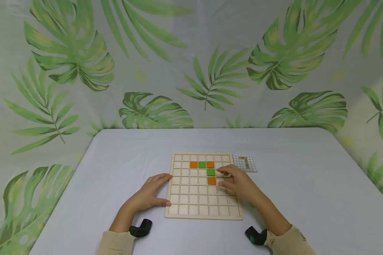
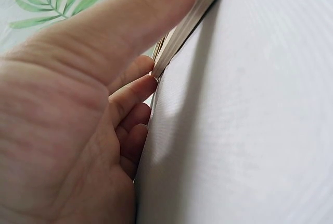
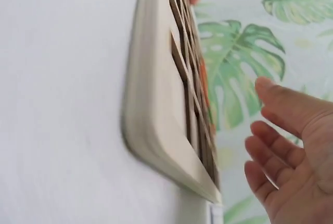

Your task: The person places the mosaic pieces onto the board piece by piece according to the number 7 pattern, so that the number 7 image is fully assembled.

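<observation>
A square wooden grid board (image 1: 204,215) lies flat on the table. Coloured squares show in its upper part: an orange tile (image 1: 193,164), a green tile (image 1: 202,164) and another orange tile (image 1: 210,164) form a row. Below the row's right end come a second green tile (image 1: 211,172) and a lower orange tile (image 1: 212,180). My left hand (image 1: 150,194) rests at the board's left edge, thumb and fingertips touching it. Over the board's right side hovers my right hand (image 1: 240,182), its fingers loosely bent and apart. The right wrist view shows nothing between those fingers (image 3: 281,96).
A small pattern card (image 1: 245,163) with a printed grid lies beside the board's upper right corner. White cloth covers the table (image 1: 306,177). A leaf-print curtain (image 1: 210,117) hangs behind it. Black devices (image 1: 141,228) are strapped at both wrists.
</observation>
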Demonstrator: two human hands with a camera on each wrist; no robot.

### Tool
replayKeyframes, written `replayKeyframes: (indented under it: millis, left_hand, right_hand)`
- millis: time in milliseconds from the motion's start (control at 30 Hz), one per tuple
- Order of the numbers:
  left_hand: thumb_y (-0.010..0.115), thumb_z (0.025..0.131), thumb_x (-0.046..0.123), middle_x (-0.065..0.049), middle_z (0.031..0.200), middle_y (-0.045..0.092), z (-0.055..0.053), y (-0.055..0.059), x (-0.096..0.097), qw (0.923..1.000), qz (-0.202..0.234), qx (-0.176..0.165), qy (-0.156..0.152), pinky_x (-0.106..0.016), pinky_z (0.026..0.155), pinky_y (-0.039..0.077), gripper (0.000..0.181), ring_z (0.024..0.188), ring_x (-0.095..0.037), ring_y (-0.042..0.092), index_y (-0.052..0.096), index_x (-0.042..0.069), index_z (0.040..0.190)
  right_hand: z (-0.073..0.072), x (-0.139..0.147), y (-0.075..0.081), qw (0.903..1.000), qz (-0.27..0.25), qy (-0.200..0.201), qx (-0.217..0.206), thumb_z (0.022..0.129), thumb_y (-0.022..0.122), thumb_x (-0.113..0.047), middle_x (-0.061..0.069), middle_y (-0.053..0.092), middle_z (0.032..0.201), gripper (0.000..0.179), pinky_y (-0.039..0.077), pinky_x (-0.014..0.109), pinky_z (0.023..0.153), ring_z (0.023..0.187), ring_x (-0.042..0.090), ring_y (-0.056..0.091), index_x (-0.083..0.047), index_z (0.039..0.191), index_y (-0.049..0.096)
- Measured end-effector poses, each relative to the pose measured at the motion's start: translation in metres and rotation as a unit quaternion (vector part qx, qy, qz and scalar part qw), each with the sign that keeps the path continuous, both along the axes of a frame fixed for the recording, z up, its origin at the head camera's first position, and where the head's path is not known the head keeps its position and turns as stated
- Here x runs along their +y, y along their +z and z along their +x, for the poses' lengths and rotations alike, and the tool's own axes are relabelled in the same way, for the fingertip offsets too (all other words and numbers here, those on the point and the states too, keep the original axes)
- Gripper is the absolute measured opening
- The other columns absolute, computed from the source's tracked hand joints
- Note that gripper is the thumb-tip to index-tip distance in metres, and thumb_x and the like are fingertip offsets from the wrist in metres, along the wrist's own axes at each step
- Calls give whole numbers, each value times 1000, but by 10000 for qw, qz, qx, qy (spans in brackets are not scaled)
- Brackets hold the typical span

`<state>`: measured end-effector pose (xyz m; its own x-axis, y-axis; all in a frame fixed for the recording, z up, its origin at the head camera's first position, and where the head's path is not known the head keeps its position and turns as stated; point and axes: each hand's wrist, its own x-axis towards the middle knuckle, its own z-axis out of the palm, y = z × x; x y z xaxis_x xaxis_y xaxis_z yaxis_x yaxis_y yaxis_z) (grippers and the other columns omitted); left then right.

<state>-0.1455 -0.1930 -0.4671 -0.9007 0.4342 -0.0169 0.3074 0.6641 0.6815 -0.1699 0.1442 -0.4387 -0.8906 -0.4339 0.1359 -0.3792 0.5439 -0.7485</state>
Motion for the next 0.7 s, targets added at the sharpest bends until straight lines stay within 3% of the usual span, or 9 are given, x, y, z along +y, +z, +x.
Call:
replayKeyframes:
  millis: [267, 500, 700]
  left_hand:
    - [76, 64, 45, -3, 140, 32, 2, 3, 0, 10000, 7, -32, 6, -53, 98, 21, 87, 129, -29, 19, 38, 16, 137]
    - [77, 64, 43, -3, 140, 32, 2, 4, 0, 10000, -1, -17, -1, -53, 98, 21, 87, 129, -29, 20, 38, 16, 137]
    - [76, 64, 45, -4, 140, 32, 2, 3, 0, 10000, 57, -11, -31, -54, 98, 21, 87, 128, -30, 20, 38, 15, 137]
  right_hand:
    - [16, 43, 14, 9980, 299, -183, 534, 77, 71, -21, 2, 53, 118, 48, 42, 44, 82, 101, 23, 50, -10, 121, 55]
    - [34, 76, 7, 9952, 585, -229, 753, 74, 73, -21, -3, 55, 114, 47, 45, 38, 78, 96, 18, 51, -10, 117, 57]
    - [44, 94, -7, 9978, 605, 127, 259, 73, 73, -23, -4, 56, 113, 47, 44, 31, 81, 98, 17, 52, -13, 116, 56]
